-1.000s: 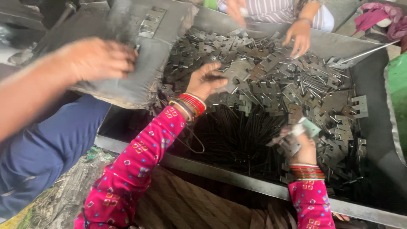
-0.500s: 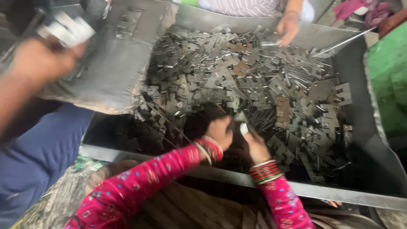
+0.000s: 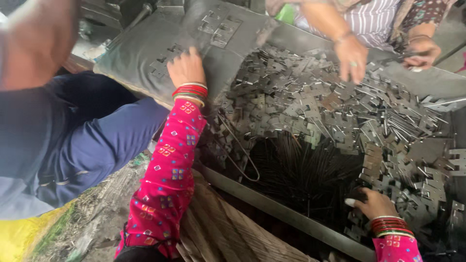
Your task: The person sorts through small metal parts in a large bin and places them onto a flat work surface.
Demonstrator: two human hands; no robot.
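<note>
My left hand (image 3: 186,68) lies flat and open on the grey sheet (image 3: 145,53) at the tray's (image 3: 272,206) left edge, beside a loose metal plate (image 3: 160,68). These plates look thin, stiff and sharp-edged; I'd pinch one by its flat tab. My right hand (image 3: 373,204) digs into the plate pile (image 3: 330,102), fingers buried, so I cannot tell its grip

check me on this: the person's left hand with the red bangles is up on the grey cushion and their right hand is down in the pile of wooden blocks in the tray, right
Not quite. The head view shows the left hand on the grey cushion, but the right hand is down among flat grey metal stampings, not wooden blocks, in the metal tray.
</note>
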